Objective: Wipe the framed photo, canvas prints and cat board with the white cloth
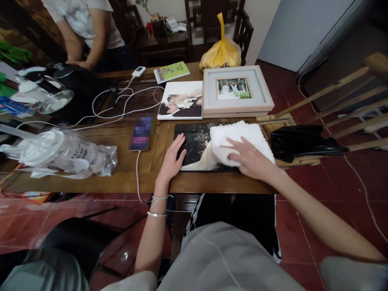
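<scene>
A dark photo panel [194,139] with a pale gown printed on it lies flat at the table's front edge. My left hand [173,158] rests on its left edge, fingers stretched out and holding nothing. A folded white towel [254,135] covers the panel's right part. My right hand [247,157] presses on the towel from above and grips it, with the fingers partly bent into the cloth. Behind the panel are a white-edged photo print [181,101] and a pale wooden picture frame [236,109] stacked on another.
A phone [142,133] on a white cable lies left of the panel. Farther left are a bagged plastic cup [60,151] and a black kettle [71,89]. Behind stand a green booklet [171,72] and a yellow bag [221,52]. Another person [87,28] sits across the table.
</scene>
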Demonstrator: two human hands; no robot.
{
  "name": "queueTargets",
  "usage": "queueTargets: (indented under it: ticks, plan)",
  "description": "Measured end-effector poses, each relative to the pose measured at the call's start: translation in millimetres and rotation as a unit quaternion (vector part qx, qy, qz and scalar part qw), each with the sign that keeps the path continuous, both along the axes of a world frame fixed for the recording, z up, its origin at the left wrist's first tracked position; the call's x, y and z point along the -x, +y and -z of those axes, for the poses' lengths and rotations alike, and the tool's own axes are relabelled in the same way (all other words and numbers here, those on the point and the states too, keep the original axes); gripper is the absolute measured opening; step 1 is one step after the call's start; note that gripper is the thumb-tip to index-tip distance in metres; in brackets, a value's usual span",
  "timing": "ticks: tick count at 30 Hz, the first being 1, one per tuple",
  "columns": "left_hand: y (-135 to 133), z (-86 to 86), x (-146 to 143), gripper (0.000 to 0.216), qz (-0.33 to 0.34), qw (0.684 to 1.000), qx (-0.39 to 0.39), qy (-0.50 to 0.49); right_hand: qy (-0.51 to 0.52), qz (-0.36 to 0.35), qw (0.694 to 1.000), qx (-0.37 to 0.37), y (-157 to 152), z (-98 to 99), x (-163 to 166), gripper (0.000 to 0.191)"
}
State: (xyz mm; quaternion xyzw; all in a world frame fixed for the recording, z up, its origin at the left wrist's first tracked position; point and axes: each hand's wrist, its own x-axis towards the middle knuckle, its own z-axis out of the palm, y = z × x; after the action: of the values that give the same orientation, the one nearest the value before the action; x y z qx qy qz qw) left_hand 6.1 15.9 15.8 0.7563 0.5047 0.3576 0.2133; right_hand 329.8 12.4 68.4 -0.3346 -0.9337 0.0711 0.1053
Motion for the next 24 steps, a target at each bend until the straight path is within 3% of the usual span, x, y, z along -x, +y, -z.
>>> queueTargets:
  ticks: [4,7,10,18,21,24]
  plan:
    - [-1,2.3,0,0.048,0.004,1.0,-0.007,0.021,0.031,-0.056,0.998,0.013,-65,2.0,-8,0.053]
    - [-1,3.0,0,0.048,0.0,1.0,-0.004,0.024,0.03,-0.075,0.996,0.034,-80,-1.5,-6,0.056]
    - [-1,3.0,1,0.048,-0.001,1.0,0.0,0.022,0.01,-0.08,0.996,0.05,-58,-5.0,3,0.055]
    - [3,5.4,4,0.048,0.006,1.0,0.008,0.016,-0.017,0.03,0.999,0.029,70,-15.8,46,0.055]
    - [4,6.7,4,0.048,0.004,1.0,0.005,0.011,-0.032,0.056,0.998,0.017,81,-14.4,57,0.055]
    - [3,7.7,3,0.048,0.001,1.0,0.003,0.008,-0.04,0.031,0.999,-0.009,55,-3.7,57,0.06]
